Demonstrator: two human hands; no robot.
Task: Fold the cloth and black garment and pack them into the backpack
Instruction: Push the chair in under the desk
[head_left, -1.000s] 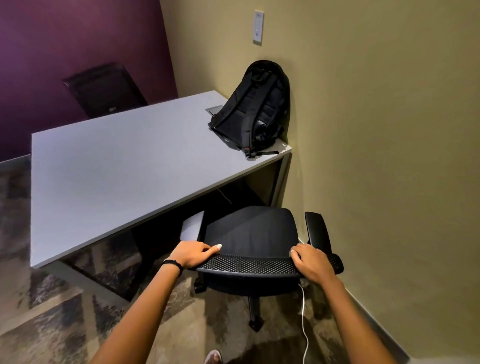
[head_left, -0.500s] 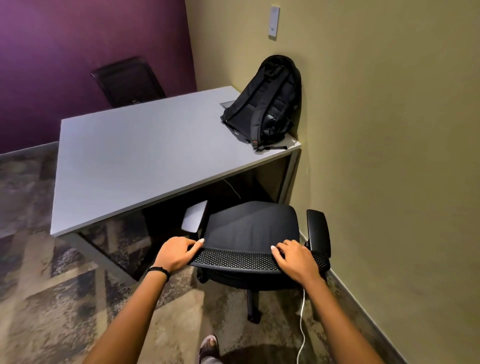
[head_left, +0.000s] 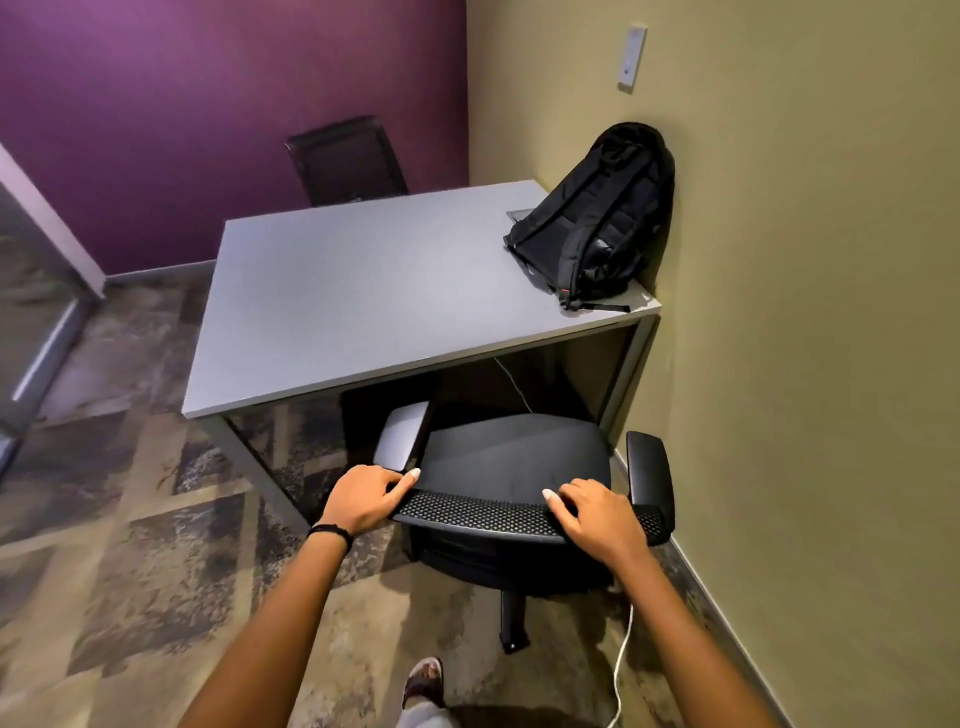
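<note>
The office chair was gripped by curled fingers of left hand and right hand, likely for access to the backpack

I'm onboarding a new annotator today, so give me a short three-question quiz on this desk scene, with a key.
1. True or false: the backpack lies flat in the middle of the table.
2. What do the left hand and right hand grip? A) the backpack B) the backrest top of the chair C) a cloth
3. How many chairs are in view?
Key: 1 false, it leans on the wall at the table's right end. 2 B. 3 two; the second chair stands beyond the table.
</note>
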